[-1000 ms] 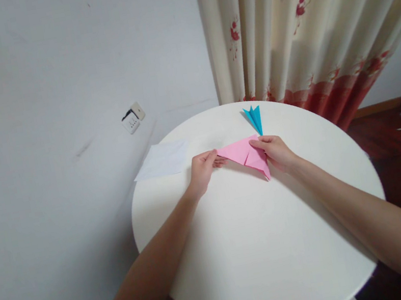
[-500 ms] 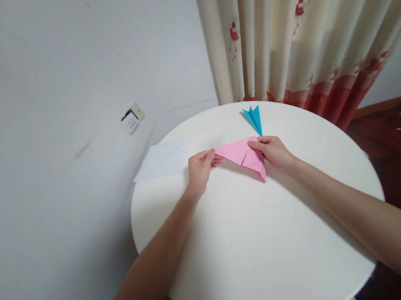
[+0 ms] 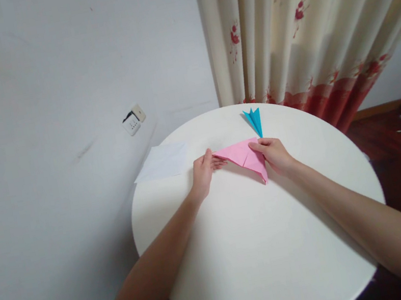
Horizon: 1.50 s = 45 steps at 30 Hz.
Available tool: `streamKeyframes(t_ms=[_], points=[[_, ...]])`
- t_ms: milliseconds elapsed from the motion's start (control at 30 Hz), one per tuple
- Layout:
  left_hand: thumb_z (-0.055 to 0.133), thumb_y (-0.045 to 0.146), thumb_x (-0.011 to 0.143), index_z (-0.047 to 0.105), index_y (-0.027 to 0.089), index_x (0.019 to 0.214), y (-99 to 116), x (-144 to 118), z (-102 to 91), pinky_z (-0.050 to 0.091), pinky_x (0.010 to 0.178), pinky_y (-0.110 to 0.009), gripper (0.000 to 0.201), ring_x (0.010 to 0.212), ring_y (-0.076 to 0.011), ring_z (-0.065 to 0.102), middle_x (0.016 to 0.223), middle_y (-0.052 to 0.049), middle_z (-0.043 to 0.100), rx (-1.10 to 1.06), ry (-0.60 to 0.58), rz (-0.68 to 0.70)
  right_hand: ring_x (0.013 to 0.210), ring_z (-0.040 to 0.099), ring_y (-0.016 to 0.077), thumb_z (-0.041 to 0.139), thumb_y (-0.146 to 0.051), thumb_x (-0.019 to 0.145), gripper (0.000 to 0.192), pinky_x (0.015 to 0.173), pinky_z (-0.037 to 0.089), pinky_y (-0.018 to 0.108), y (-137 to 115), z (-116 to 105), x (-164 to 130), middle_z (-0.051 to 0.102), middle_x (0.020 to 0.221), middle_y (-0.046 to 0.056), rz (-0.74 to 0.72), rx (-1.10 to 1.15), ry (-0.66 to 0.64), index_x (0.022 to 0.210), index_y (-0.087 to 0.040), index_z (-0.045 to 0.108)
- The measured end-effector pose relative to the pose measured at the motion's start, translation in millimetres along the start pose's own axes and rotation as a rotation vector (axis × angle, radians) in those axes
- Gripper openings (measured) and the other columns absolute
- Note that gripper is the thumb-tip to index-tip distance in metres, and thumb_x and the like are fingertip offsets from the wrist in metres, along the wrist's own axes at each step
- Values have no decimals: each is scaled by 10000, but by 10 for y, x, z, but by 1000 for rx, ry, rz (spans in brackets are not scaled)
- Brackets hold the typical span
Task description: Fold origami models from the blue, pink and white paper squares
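A folded pink paper [image 3: 243,155] is held flat on the far half of a round white bench [image 3: 263,242], its shape roughly triangular with a point aimed toward the person. The left hand [image 3: 203,170] is pinched on the paper's left tip, thumb on top and the fingers curled beside it, so that this corner is pressed against the bench. The right hand [image 3: 276,156] is closed on the paper's right edge, with the thumb laid over the top layer near the upper right corner and the remaining fingers tucked along the side. The two hands are set apart, with the paper stretched between them. A crease is seen running down the middle of the pink sheet, where one flap is folded over another. Just beyond the right hand, a small blue folded paper [image 3: 254,120] with a notched tail is laid on the bench, close to the pink paper; whether the two touch cannot be told. A white sheet [image 3: 163,160] is placed at the left rim of the bench, overhanging the edge near a wall socket [image 3: 133,120]. A cream curtain [image 3: 303,28] with red flowers is hung behind the bench.
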<state>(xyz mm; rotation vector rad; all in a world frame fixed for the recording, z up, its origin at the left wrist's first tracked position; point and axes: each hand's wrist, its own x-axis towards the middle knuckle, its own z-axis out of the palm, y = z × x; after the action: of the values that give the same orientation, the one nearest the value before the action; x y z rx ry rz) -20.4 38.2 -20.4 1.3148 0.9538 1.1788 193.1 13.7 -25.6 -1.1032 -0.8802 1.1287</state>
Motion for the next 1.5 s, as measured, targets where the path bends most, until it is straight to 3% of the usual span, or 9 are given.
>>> streamKeyframes(t_ms=[233, 467, 667, 767, 933, 1033, 1233, 1500], points=[[682, 578, 757, 731, 114, 885, -11, -58, 54, 501, 679, -266, 484, 765, -191, 674, 880, -119, 748, 97, -87, 25, 572, 532, 140, 808, -397, 580, 272, 526, 400, 265, 0, 88, -65, 646, 641, 28, -11, -21, -10, 641, -173, 665], [781, 441, 683, 718, 109, 782, -1, -43, 9, 425, 553, -225, 352, 593, -127, 592, 696, -53, 699, 159, -77, -35, 558, 519, 135, 791, -412, 596, 270, 499, 385, 254, -25, 94, -83, 644, 625, 23, -29, -78, -17, 646, -180, 662], [822, 362, 651, 730, 144, 994, 116, -45, -130, 488, 636, -252, 417, 702, -164, 666, 874, -99, 748, 184, -306, -206, 489, 435, 101, 789, -460, 604, 325, 442, 286, 239, -81, 22, -76, 592, 564, 4, -30, -199, -168, 632, -160, 665], [825, 388, 642, 746, 145, 964, 148, -79, -150, 496, 621, -269, 411, 719, -194, 682, 913, -125, 752, 215, -416, -264, 459, 364, 79, 773, -490, 632, 361, 430, 232, 237, -74, 19, -106, 532, 511, -21, -46, -306, -283, 595, -154, 647], [762, 476, 686, 758, 136, 831, 93, -142, -76, 403, 465, -237, 370, 542, -167, 621, 751, -78, 737, 274, -502, -279, 460, 350, 73, 743, -508, 667, 371, 433, 230, 234, 2, 81, -157, 533, 527, -28, -57, -391, -384, 635, -145, 674], [742, 488, 700, 749, 127, 793, 32, -141, -40, 391, 455, -229, 372, 528, -162, 609, 703, -64, 720, 288, -461, -252, 469, 365, 76, 745, -508, 662, 370, 436, 242, 230, 28, 98, -154, 542, 540, -25, -56, -402, -374, 638, -145, 677], [744, 514, 694, 750, 112, 848, 14, -83, -21, 411, 498, -238, 430, 570, -171, 620, 730, -70, 722, 246, -264, -199, 445, 325, 68, 776, -523, 628, 410, 422, 202, 229, -10, -15, -81, 476, 485, -38, 42, -450, -400, 573, -147, 624], [746, 535, 683, 754, 134, 903, -12, -33, -32, 416, 552, -236, 458, 606, -153, 606, 769, -45, 721, 223, -132, -155, 475, 315, 68, 782, -505, 645, 434, 451, 185, 240, -95, -118, -39, 442, 494, -45, -6, -408, -415, 526, -165, 539]])
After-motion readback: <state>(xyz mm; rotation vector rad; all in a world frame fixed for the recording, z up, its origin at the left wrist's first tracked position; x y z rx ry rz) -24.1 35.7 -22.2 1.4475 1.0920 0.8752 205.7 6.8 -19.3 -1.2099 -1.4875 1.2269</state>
